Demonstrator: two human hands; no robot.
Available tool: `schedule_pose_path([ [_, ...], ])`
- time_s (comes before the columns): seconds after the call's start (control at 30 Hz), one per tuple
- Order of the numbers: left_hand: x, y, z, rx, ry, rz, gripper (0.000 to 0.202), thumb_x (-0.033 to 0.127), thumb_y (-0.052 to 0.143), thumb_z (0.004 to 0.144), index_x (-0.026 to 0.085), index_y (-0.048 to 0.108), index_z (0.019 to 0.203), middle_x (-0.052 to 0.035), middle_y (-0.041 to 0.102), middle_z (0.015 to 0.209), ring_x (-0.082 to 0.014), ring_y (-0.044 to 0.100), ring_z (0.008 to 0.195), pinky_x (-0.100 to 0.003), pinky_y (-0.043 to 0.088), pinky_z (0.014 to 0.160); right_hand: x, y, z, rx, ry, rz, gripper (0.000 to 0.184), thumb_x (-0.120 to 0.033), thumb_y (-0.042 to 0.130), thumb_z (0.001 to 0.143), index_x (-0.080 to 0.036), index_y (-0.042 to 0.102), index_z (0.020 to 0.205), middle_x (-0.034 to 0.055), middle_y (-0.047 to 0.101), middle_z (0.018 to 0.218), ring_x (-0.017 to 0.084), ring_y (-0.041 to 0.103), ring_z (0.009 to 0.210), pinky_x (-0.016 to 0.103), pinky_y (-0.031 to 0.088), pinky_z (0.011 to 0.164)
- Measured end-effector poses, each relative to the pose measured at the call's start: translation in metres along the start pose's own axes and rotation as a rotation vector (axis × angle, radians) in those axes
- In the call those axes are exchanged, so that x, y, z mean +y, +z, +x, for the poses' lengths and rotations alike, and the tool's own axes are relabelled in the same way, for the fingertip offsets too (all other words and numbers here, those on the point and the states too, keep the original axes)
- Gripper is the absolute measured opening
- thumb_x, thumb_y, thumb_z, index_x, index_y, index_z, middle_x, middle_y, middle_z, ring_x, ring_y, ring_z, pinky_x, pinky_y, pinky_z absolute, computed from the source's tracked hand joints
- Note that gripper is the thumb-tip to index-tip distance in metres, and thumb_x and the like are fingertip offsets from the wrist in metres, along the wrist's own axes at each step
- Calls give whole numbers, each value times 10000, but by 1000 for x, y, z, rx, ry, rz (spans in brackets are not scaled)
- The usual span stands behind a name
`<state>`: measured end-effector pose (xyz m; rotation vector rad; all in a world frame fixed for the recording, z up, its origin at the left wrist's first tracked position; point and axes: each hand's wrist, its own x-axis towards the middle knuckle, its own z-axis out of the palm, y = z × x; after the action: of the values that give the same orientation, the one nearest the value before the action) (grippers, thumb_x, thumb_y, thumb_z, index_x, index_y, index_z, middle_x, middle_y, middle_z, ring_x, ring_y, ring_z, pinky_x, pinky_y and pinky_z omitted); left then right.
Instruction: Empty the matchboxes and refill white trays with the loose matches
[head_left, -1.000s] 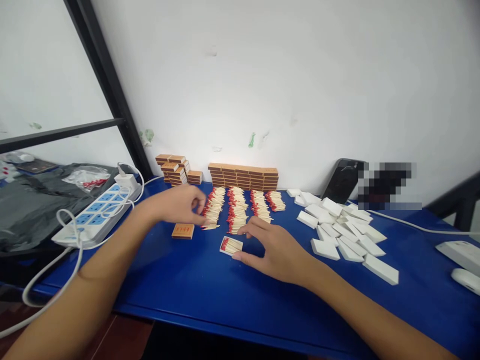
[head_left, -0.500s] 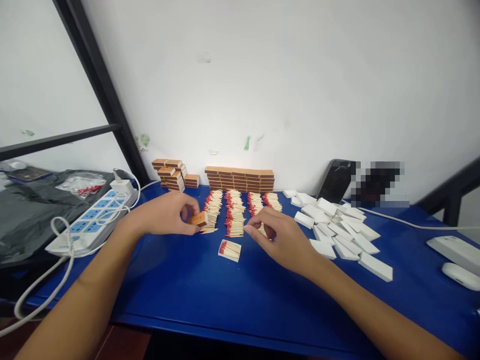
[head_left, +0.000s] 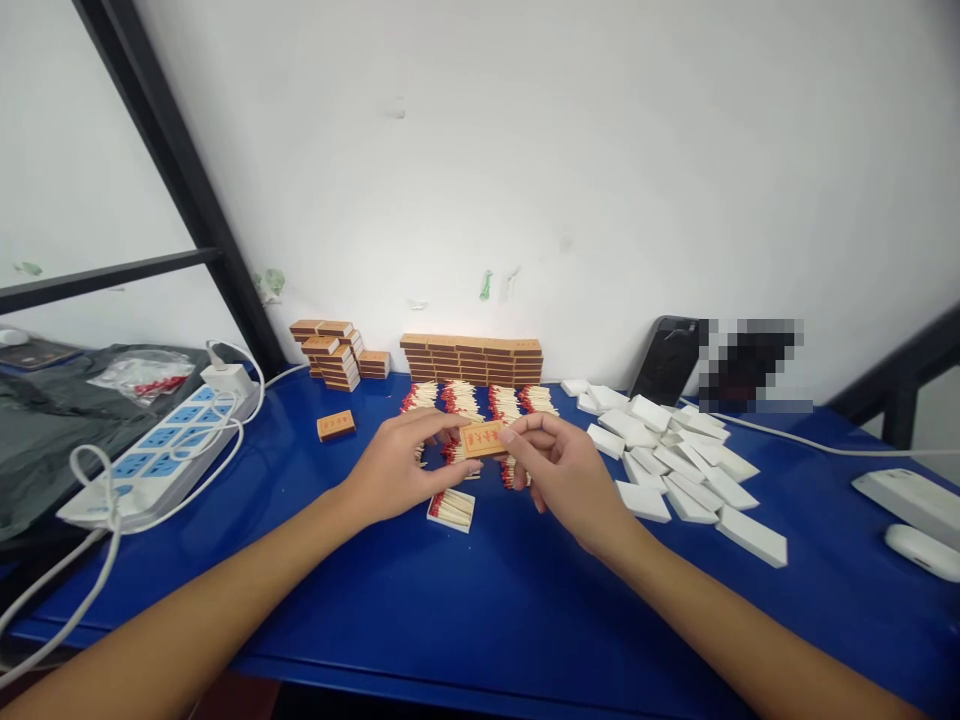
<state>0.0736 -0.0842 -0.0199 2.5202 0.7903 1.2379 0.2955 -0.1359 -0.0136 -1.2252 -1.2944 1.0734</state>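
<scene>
An orange-brown matchbox (head_left: 482, 440) with dark red lettering is held above the rows of matches. My right hand (head_left: 559, 465) pinches its right end between thumb and fingers. At its left end, my left hand (head_left: 409, 460) has the fingertips at the top corner and the thumb at the lower edge. Just below the hands lies a white matchbox tray (head_left: 452, 510) filled with red-headed matches. Behind them, loose matches (head_left: 463, 400) are laid in several rows, partly hidden by my hands. Another matchbox (head_left: 336, 425) lies alone to the left.
Stacked matchboxes (head_left: 472, 360) stand along the wall, with a second stack (head_left: 330, 350) further left. White trays (head_left: 679, 450) are heaped at right beside a leaning black phone (head_left: 666, 360). A power strip (head_left: 169, 450) with cables lies on the left of the blue table (head_left: 525, 610).
My left hand has moved right with the matchbox, bringing it in front of the match rows. My right hand now grips its other end. The lone matchbox at left has come into view.
</scene>
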Motion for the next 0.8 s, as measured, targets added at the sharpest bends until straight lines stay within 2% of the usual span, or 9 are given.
schedule_pose_path([
  [0.17, -2, 5, -3, 25, -80, -69, 376, 291, 866, 858, 211, 736, 1201, -14, 753, 913, -154, 694, 791, -271, 575, 722, 2, -1, 4, -25, 34, 15, 544, -684, 828, 760, -194, 664, 931, -6, 663, 676, 124, 560, 522, 193, 413, 336],
  [0.33, -1, 7, -6, 2, -47, -51, 346, 320, 844, 882, 223, 731, 1194, -33, 767, 981, -166, 698, 817, -299, 587, 762, 3, -4, 4, -69, 49, 14, 468, -605, 861, 768, -196, 652, 857, -11, 633, 633, 136, 570, 554, 188, 430, 348],
  [0.5, 2, 5, -4, 53, -10, -16, 346, 327, 843, 886, 212, 735, 1194, -61, 792, 1061, -194, 736, 901, -303, 593, 775, 3, -2, 2, -92, 33, 52, 477, -571, 896, 744, -194, 680, 940, 9, 675, 739, 161, 619, 634, 200, 452, 355],
  [0.63, 5, 4, -3, 90, 28, -22, 367, 328, 858, 877, 212, 748, 1207, -74, 810, 1123, -214, 765, 979, -321, 610, 859, 4, 0, 1, -123, 38, 80, 472, -550, 907, 739, -186, 699, 956, 18, 682, 778, 151, 613, 644, 206, 466, 387],
  [0.8, 8, 3, -3, 95, -27, -52, 366, 302, 873, 850, 213, 769, 1190, -65, 825, 1083, -213, 777, 921, -312, 623, 799, 4, -2, 1, -143, 6, 105, 426, -517, 904, 763, -196, 706, 960, 15, 678, 791, 149, 617, 670, 195, 455, 404],
])
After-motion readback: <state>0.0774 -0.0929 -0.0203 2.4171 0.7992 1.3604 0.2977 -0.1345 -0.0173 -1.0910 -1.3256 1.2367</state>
